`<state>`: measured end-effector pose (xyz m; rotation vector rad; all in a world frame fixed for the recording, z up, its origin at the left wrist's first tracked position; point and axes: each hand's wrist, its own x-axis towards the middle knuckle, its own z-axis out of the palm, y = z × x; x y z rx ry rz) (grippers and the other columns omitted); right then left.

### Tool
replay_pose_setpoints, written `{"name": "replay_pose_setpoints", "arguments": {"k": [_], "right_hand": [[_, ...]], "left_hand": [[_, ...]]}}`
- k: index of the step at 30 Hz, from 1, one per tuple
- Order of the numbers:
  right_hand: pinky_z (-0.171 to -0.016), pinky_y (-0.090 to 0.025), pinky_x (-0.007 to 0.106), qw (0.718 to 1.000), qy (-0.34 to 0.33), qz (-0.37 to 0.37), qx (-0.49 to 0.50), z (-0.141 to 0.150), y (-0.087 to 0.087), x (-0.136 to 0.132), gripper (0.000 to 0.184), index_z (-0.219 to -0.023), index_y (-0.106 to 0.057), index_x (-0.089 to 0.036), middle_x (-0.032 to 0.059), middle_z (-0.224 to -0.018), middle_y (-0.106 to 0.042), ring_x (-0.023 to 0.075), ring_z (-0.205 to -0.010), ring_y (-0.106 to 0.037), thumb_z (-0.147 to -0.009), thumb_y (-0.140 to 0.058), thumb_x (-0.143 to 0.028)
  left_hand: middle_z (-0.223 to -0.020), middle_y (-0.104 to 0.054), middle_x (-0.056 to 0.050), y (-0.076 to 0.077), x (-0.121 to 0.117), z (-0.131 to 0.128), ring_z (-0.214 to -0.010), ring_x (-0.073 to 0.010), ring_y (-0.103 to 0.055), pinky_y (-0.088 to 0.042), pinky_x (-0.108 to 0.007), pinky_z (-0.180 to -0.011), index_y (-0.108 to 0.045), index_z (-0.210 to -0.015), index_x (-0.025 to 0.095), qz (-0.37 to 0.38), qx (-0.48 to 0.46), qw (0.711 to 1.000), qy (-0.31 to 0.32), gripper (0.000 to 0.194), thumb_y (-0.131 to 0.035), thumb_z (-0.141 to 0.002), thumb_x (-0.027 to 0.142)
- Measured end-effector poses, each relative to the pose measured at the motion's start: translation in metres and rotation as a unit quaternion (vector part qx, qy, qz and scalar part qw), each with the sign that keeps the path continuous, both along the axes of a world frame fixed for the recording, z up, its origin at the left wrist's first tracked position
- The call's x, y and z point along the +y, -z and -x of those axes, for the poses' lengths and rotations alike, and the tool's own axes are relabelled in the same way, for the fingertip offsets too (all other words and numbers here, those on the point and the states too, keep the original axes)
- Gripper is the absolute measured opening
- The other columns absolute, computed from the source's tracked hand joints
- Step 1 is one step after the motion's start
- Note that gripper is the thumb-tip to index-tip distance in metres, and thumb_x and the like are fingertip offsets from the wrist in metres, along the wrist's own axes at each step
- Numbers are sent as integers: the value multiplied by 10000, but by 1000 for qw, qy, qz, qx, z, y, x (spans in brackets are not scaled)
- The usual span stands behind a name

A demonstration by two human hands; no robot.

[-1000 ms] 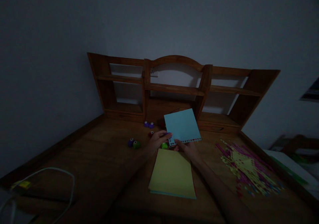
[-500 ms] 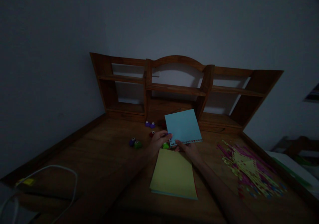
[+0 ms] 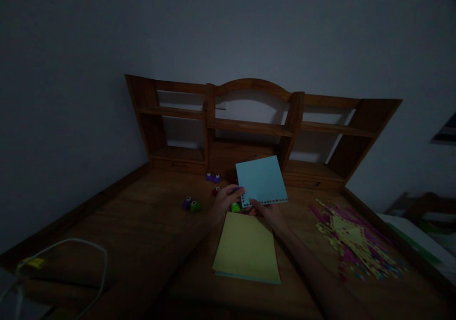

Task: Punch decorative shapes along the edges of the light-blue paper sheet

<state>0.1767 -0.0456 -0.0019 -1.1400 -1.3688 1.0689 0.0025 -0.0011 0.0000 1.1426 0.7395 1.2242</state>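
Note:
A sheet of light blue paper (image 3: 261, 178) is held up at a tilt over the desk, with a row of small punched shapes along its lower edge and a few up its left edge. My right hand (image 3: 268, 211) pinches the sheet by that lower edge, thumb on top. At the left edge, the fingers of my left hand (image 3: 226, 197) close round a small purple craft punch (image 3: 239, 189), mostly hidden by the hand. Below both hands lies a stack of yellow paper (image 3: 247, 246), with blue and red edges showing beneath. A bright green punch (image 3: 235, 207) sits between my hands.
Several more punches stand left and behind, among them a purple one (image 3: 187, 202), a green one (image 3: 195, 206) and a red one (image 3: 215, 192). Cut paper strips (image 3: 356, 239) pile up at right. A white cable (image 3: 74, 240) loops at left. Wooden shelves (image 3: 249, 126) back the desk.
The view has shifted very slightly. Both hands keep their grip on the sheet and punch, with almost no movement; the punch seems to sit slightly higher along the left edge.

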Motion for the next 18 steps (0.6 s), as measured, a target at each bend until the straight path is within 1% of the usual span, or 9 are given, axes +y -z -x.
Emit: {"name": "replay_pose_setpoints", "arguments": {"k": [4, 10, 15, 18], "right_hand": [[-655, -532, 378, 1000, -23, 5, 4, -1, 1, -1, 407, -725, -702, -185, 91, -685, -731, 250, -608, -671, -729, -672, -591], [-670, -527, 380, 1000, -18, 7, 0, -3, 4, 1, 405, -689, -704, -200, 89, -683, -731, 250, -613, -669, -714, -681, -603], [-675, -526, 379, 1000, -25, 13, 3, -2, 3, 1, 434, -670, -698, -205, 89, -675, -727, 245, -610, -665, -694, -677, -638], [-674, -524, 374, 1000, -27, 7, 2, -2, 1, -1, 421, -678, -698, -207, 86, -681, -728, 245, -616, -666, -707, -673, -626]], "left_hand": [[-929, -701, -81, -4, -1, 3, -820, -190, -660, -537, -327, -789, -689, -885, 125, 7, -5, 1000, -2, 384, -803, -666, 419], [-959, -701, -98, -9, 0, 8, -862, -215, -667, -537, -365, -843, -694, -897, 126, -3, -13, 1000, -12, 360, -785, -695, 410], [-933, -701, -93, -14, 3, 11, -822, -212, -660, -542, -357, -816, -689, -875, 133, 3, -12, 999, -30, 355, -798, -671, 401], [-944, -690, -98, -17, 1, 14, -829, -216, -655, -532, -369, -823, -678, -887, 129, -18, -12, 999, -34, 342, -764, -705, 405]]}}
